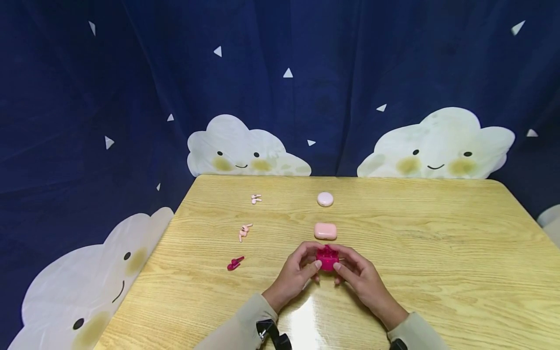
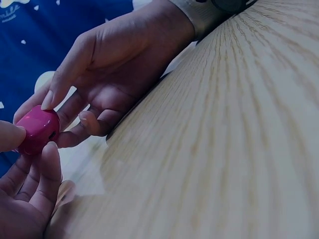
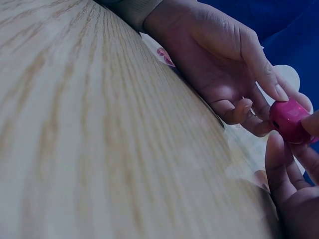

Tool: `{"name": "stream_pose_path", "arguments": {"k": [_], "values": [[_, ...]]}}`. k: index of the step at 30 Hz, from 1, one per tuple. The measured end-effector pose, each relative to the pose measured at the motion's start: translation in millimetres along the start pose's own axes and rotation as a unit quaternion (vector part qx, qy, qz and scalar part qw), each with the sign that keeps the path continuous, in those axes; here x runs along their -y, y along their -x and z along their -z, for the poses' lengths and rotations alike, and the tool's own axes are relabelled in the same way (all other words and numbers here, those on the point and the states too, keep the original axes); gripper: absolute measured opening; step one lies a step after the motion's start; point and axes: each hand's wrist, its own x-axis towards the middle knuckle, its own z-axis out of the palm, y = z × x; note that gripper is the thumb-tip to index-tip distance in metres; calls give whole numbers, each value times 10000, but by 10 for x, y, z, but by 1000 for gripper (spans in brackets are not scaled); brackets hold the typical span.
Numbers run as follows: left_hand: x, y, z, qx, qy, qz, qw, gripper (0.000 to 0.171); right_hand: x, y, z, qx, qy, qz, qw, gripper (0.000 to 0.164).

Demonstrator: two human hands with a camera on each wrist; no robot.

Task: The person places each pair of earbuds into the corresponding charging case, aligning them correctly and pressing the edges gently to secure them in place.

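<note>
Both hands pinch the small, glossy magenta plastic earbud case (image 1: 327, 264) between curled fingers and thumbs, the left hand (image 1: 296, 275) at its left side and the right hand (image 1: 362, 281) at its right, over the near middle of the pale wood-grain worktop (image 1: 437, 272). The step in hand looks like working the case's lid, though fingers cover so much that I cannot be sure how far it is open. The next move seems to call for one hand steadying the case, leaving the other free for the matching magenta stemmed earbuds (image 1: 235, 262), lying apart to the left.
</note>
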Motion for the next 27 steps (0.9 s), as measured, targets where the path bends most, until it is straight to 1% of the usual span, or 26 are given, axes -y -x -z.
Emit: {"name": "stream_pose_path", "arguments": {"k": [3, 13, 17, 19, 21, 23, 25, 27], "values": [[9, 1, -2, -42, -24, 14, 10000, 34, 2, 3, -1, -35, 11, -97, 9999, 44], [-23, 4, -8, -187, -24, 237, 9995, 38, 4, 12, -2, -168, 90, -398, 9990, 51], [-28, 3, -10, -232, 34, 316, 9992, 39, 5, 11, 0, -218, 36, -506, 9985, 55], [-31, 1, -14, -258, 76, 364, 9990, 40, 12, 7, -3, -289, 11, -624, 9976, 57], [-35, -1, -17, -302, 125, 391, 9987, 40, 19, 1, -8, -418, -26, -781, 9961, 55], [-35, -5, -16, -323, 178, 388, 9986, 40, 25, -9, -16, -543, -38, -950, 9940, 50], [-35, -6, -10, -294, 197, 362, 9987, 40, 17, -16, -25, -610, -47, -1089, 9922, 42], [-34, 0, -1, -249, 175, 315, 9990, 40, -4, -20, -32, -572, -12, -1134, 9919, 35]]}}
